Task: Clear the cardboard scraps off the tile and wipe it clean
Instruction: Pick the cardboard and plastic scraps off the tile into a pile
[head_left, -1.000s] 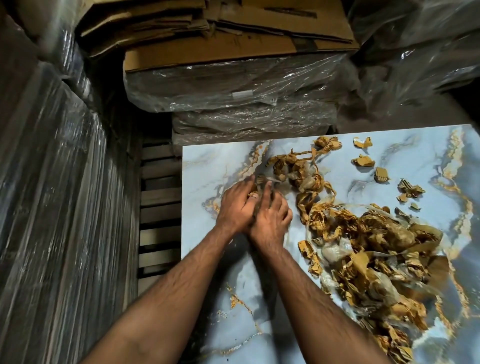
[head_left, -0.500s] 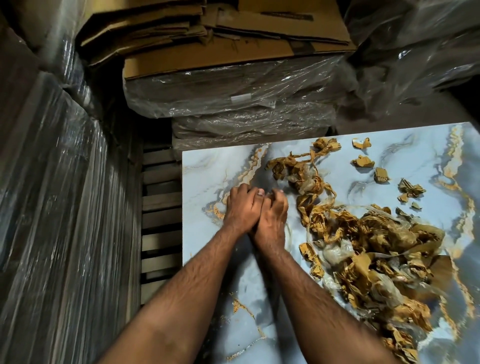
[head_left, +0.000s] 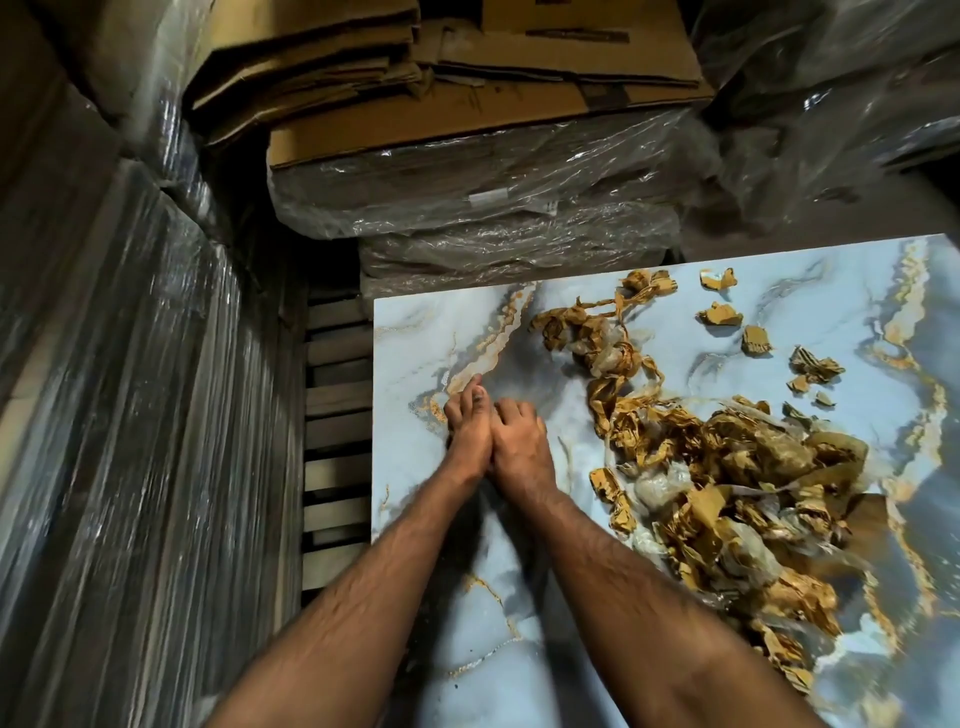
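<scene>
Brown torn cardboard scraps (head_left: 727, 467) lie heaped to the right of both hands on the pale blue gold-veined marble tile (head_left: 415, 338), running diagonally. The right hand (head_left: 519, 441) is nearer; the left hand (head_left: 467, 431) presses against it, fingers curled on bare tile, holding nothing I can see.

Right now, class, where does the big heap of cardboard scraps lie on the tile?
In the head view, the heap of cardboard scraps lies on the right part of the tile, just right of the hands pressed together, left hand and right hand.

tile (head_left: 426, 338) pale blue, gold-veined marble; scraps (head_left: 727, 467) golden brown.
</scene>
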